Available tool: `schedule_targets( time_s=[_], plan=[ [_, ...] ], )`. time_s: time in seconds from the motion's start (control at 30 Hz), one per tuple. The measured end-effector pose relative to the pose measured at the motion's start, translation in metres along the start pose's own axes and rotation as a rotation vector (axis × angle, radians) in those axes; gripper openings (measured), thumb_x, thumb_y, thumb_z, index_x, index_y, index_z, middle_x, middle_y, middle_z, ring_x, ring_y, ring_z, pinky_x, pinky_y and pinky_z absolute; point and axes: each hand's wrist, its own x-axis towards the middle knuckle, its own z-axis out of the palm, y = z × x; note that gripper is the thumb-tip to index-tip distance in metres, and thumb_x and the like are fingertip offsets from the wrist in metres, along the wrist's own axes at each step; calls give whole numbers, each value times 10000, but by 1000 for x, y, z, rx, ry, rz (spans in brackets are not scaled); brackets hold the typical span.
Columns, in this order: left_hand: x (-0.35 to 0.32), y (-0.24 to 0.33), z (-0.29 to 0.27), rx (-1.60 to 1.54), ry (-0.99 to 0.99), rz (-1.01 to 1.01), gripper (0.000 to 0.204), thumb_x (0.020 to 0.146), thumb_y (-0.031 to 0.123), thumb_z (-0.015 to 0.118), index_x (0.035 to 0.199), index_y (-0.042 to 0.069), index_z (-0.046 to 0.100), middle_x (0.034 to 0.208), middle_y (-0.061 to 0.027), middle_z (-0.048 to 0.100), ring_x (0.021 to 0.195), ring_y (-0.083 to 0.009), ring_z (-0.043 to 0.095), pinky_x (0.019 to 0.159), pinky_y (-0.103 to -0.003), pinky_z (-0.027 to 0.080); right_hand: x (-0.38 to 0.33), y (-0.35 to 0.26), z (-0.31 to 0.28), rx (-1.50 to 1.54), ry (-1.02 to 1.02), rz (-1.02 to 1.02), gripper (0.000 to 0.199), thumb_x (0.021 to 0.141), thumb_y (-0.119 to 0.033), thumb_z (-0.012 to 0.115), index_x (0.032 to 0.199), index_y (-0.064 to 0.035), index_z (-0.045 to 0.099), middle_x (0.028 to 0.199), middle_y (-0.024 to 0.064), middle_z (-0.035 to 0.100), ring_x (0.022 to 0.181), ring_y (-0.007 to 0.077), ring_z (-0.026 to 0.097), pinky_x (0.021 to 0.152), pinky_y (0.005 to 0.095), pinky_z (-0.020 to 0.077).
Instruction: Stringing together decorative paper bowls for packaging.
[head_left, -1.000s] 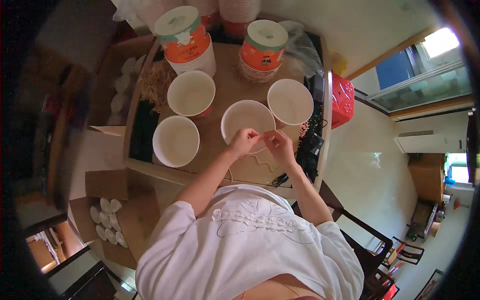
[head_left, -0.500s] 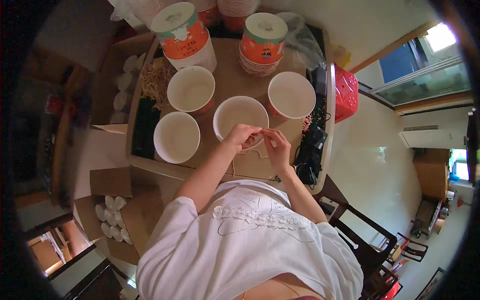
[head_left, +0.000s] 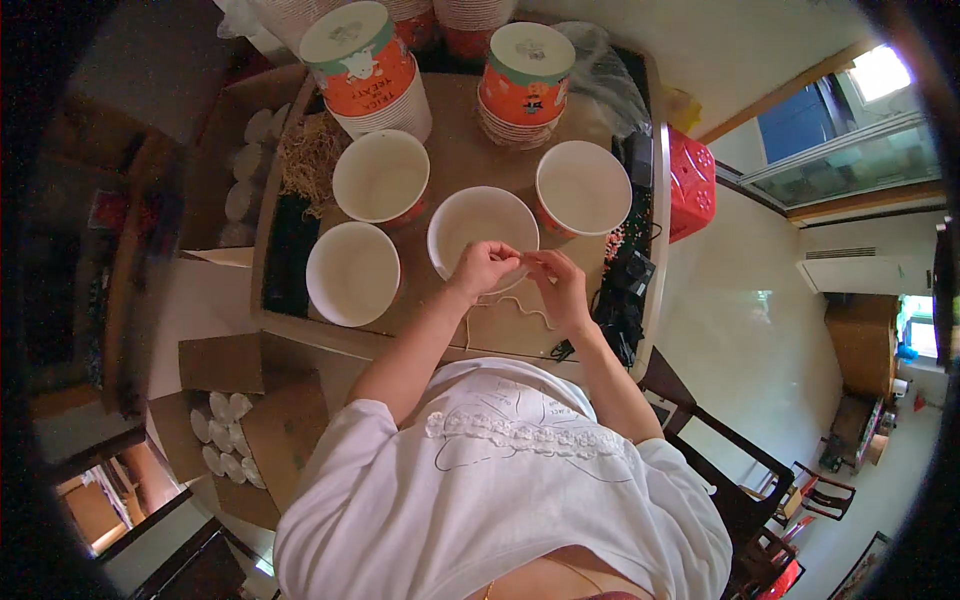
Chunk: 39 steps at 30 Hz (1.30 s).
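Over the near side of the middle white paper bucket (head_left: 482, 215), my two hands meet with their fingertips almost touching. My left hand (head_left: 482, 268) is closed in a pinch, and so is my right hand (head_left: 558, 285). What they pinch is tiny and partly hidden by the fingers; it looks like the end of a thin pale cord (head_left: 537, 312). Below the hands the cord trails in loose bends across the brown tabletop, by the bucket's near wall. The bucket stands upright with its mouth up, its near rim partly covered by my hands.
Open white buckets stand around: far left (head_left: 381, 176), near left (head_left: 353, 274) and right (head_left: 584, 188). Behind are upturned orange stacks (head_left: 362, 75) (head_left: 528, 85) and shredded straw (head_left: 308, 155). Black cables (head_left: 622, 310) lie along the right edge. A carton (head_left: 282, 425) holds white rolls.
Both hands have risen slightly away from me, still together. More of the cord shows below them, its right part now stretching further right. The middle bucket has shifted slightly away from me.
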Motion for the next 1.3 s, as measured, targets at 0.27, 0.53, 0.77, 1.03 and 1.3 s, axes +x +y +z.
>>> schedule_targets(
  time_s=[0.27, 0.53, 0.77, 1.03, 1.3],
  plan=[
    [-2, 4, 2, -10, 64, 98, 106, 774, 106, 648, 844, 42, 695, 728, -24, 673, 614, -73, 572, 579, -248, 477, 8, -3, 1, -101, -11, 19, 65, 804, -66, 627, 851, -21, 632, 759, 88, 620, 656, 141, 569, 611, 265, 466],
    [-1, 1, 0, 142, 33, 108, 149, 786, 99, 636, 916, 60, 697, 730, -37, 678, 624, -82, 596, 588, -254, 486, 9, 2, 4, -166, 14, -5, 70, 796, -73, 629, 851, -30, 634, 745, 79, 617, 650, 141, 567, 602, 263, 462],
    [1, -2, 5, 237, 154, 333, 89, 788, 97, 623, 823, 28, 666, 732, -92, 669, 661, -144, 640, 617, -285, 504, 7, -10, 4, -136, -25, -84, 109, 793, -43, 633, 900, -34, 620, 788, 86, 613, 652, 175, 582, 601, 282, 477],
    [10, -12, 7, 38, 166, 242, 84, 815, 78, 583, 837, -2, 596, 739, -95, 649, 683, -157, 639, 623, -278, 505, 10, -7, 5, -253, -33, -106, 85, 793, -42, 637, 871, -23, 611, 797, 92, 614, 645, 177, 585, 585, 272, 474],
    [14, -12, 7, -142, 180, 153, 62, 850, 77, 528, 861, 17, 522, 688, -76, 617, 496, -122, 558, 417, -265, 433, 10, -7, 2, -265, -30, -152, 64, 793, -29, 617, 856, -23, 608, 785, 112, 601, 640, 212, 598, 563, 298, 474]
  ],
)
